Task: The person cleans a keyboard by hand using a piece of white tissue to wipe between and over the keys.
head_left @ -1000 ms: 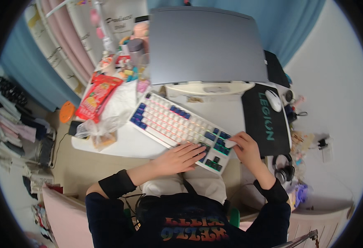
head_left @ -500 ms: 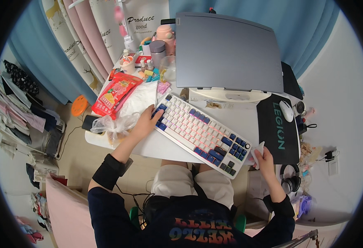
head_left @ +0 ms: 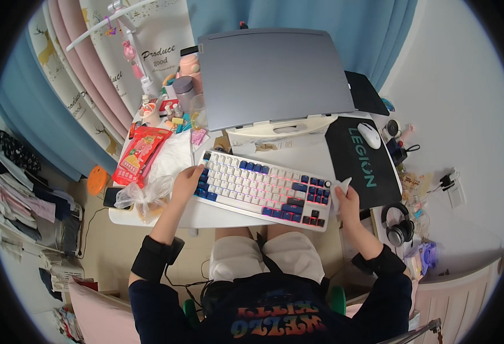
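A white keyboard (head_left: 250, 184) with white, blue and black keys and glowing pinkish backlight lies slightly slanted, its right end nearer me, at the front of the white desk (head_left: 229, 218). My left hand (head_left: 187, 182) is closed on the keyboard's left end, fingers at its edge. Beside the right end, my right hand (head_left: 349, 202) pinches a crumpled white tissue (head_left: 343, 185) against or very close to the keyboard's side; whether it touches is hard to see.
Behind the keyboard a grey laptop (head_left: 275, 74) sits on a white stand (head_left: 286, 127). To the right lie a black mouse pad (head_left: 358, 163) and a white mouse (head_left: 369, 136). On the left are a red snack bag (head_left: 140, 155), a knotted plastic bag (head_left: 144, 195) and a phone (head_left: 111, 197).
The keyboard has turned to lie less slanted, its left end now nearer me. My left hand has slid from over its left keys to the edge. The whole view has shifted.
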Demonstrator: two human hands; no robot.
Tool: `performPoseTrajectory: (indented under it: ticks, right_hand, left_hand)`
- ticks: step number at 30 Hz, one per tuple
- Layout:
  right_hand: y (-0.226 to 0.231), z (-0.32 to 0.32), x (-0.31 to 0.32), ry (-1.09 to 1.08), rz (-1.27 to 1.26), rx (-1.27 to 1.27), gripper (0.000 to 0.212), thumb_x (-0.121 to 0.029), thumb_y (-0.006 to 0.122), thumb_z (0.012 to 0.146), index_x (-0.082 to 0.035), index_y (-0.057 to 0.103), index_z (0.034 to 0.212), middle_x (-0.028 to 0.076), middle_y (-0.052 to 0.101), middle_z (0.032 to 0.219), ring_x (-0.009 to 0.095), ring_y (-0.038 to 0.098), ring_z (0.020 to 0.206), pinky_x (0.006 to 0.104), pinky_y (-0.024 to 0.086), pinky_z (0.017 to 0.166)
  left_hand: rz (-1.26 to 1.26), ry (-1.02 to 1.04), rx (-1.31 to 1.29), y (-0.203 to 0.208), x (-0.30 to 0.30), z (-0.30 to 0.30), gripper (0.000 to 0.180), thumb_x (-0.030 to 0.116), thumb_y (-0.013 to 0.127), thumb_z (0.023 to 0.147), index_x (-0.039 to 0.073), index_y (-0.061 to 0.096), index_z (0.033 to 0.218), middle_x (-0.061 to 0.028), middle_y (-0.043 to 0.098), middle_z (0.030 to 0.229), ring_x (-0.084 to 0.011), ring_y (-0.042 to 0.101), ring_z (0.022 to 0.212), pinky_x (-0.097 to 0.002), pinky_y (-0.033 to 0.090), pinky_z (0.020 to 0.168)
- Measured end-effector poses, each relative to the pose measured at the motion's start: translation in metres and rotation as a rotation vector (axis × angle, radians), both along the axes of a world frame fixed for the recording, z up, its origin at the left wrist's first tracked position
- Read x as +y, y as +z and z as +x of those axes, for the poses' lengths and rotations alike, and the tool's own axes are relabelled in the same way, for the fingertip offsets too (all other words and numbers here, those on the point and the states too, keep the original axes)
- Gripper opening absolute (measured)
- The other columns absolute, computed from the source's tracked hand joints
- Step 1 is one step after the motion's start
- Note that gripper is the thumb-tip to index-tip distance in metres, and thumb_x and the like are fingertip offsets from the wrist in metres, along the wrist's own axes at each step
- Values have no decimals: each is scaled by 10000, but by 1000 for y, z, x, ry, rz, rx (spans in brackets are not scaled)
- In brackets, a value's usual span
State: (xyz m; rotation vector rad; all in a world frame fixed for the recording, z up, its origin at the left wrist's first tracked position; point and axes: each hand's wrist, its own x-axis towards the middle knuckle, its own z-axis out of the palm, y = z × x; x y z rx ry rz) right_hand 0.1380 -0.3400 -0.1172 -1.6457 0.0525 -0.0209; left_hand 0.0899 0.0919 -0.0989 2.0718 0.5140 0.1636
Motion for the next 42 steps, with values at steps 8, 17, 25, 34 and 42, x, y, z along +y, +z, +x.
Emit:
performPoseTrajectory:
  ticks: [8, 17, 25, 34, 42]
  right_hand:
    - [-4, 69, -32, -26, -437, -97, 274, -231, 604, 863, 30, 607, 947, 188, 634, 803, 308, 625, 762, 371, 456, 682]
    - [25, 93, -10, 11, -601, -98, 318, -273, 586, 866, 7, 620, 1011, 203, 651, 886, 359, 627, 859, 399, 471, 752]
    - [38, 118, 14, 108, -750, -121, 343, -300, 594, 856, 22, 619, 972, 228, 638, 901, 373, 616, 883, 415, 470, 773]
    - [25, 91, -11, 197, -526, -41, 256, -202, 578, 908, 38, 574, 997, 95, 638, 858, 146, 592, 772, 286, 467, 701]
    - [15, 46, -39, 237, -335, 49, 214, -168, 534, 945, 28, 541, 1030, 61, 618, 830, 112, 582, 724, 252, 469, 659]
  left_hand:
    - [-148, 1, -17, 25, -43, -42, 496, 279, 609, 884, -110, 542, 1185, -180, 653, 1071, -186, 619, 980, -257, 451, 862]
    - [-253, -14, 16, 36, -48, -69, 384, 110, 548, 888, -87, 536, 1218, -153, 638, 1124, -170, 593, 1043, -261, 424, 913]
    - [-226, -92, 26, 15, -22, -76, 399, 112, 568, 881, -66, 536, 1237, -159, 632, 1135, -178, 597, 1042, -293, 449, 911]
    - [347, -525, -38, 21, -7, -56, 1190, 350, 853, 623, -90, 88, 1421, -289, 193, 1462, -370, 239, 1366, -393, 252, 1107]
    - [117, -578, 22, 27, 5, -15, 978, 311, 858, 612, -70, 330, 1342, -254, 415, 1323, -370, 402, 1255, -380, 332, 1053]
